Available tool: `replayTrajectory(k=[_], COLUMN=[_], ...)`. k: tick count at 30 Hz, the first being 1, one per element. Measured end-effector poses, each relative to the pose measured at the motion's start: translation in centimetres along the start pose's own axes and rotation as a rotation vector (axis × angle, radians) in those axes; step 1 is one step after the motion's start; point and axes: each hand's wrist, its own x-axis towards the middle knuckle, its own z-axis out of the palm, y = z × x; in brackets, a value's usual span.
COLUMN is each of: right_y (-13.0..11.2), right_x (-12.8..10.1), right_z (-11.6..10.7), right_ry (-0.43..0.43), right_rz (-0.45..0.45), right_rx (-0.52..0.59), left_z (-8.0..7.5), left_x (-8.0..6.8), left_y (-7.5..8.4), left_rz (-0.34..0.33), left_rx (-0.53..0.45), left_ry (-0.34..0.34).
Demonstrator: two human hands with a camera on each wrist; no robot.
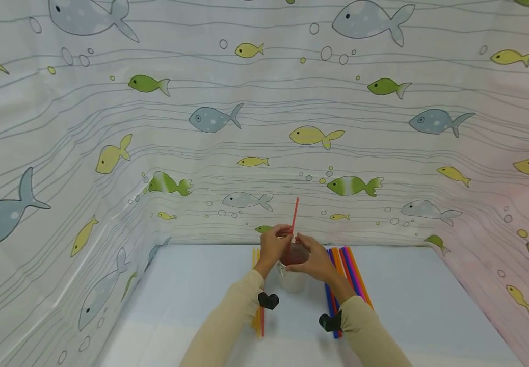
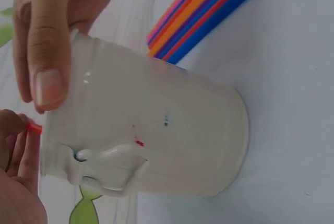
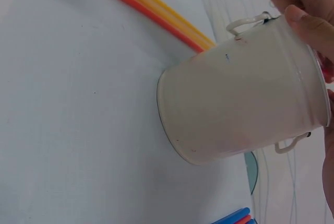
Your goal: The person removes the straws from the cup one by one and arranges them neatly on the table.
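Observation:
A white pail [image 1: 292, 280] with small side handles stands upright on the table, its inside dark reddish in the head view. Above its mouth, my left hand [image 1: 273, 245] pinches a thin red straw [image 1: 294, 216], which points up and leans slightly right. My right hand [image 1: 314, 261] grips the pail at the rim, with its thumb [image 2: 49, 83] lying down the outer wall in the left wrist view. One handle [image 2: 115, 166] shows on the pail's wall there. Both handles appear in the right wrist view, where the hands are partly cut off.
Yellow, orange and red straws [image 1: 258, 326] lie left of the pail, partly under the left forearm. To the right lie several blue, red, orange and pink straws [image 1: 353, 270], partly beneath the right wrist. A fish-print curtain [image 1: 283, 173] encloses the back and sides of the white table [image 1: 177, 306].

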Motion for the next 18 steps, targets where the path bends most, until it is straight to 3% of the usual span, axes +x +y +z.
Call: replayTrajectory(k=[5, 13, 18], right_y=[-0.1, -0.3, -0.4], right_x=[0.0, -0.1, -0.1], right_z=[-0.2, -0.3, -0.3], right_ry=[-0.015, -0.013, -0.011], right_rz=[-0.008, -0.001, -0.012], right_rx=[0.008, 0.030, 0.050], left_z=[-0.7, -2.1, -3.4], left_x=[0.4, 1.6, 2.7], left_y=[1.3, 3.1, 4.4], left_rz=[-0.013, 0.118, 0.164], left_rx=[-0.033, -0.122, -0.156], left_ry=[-0.007, 0.040, 0.071])
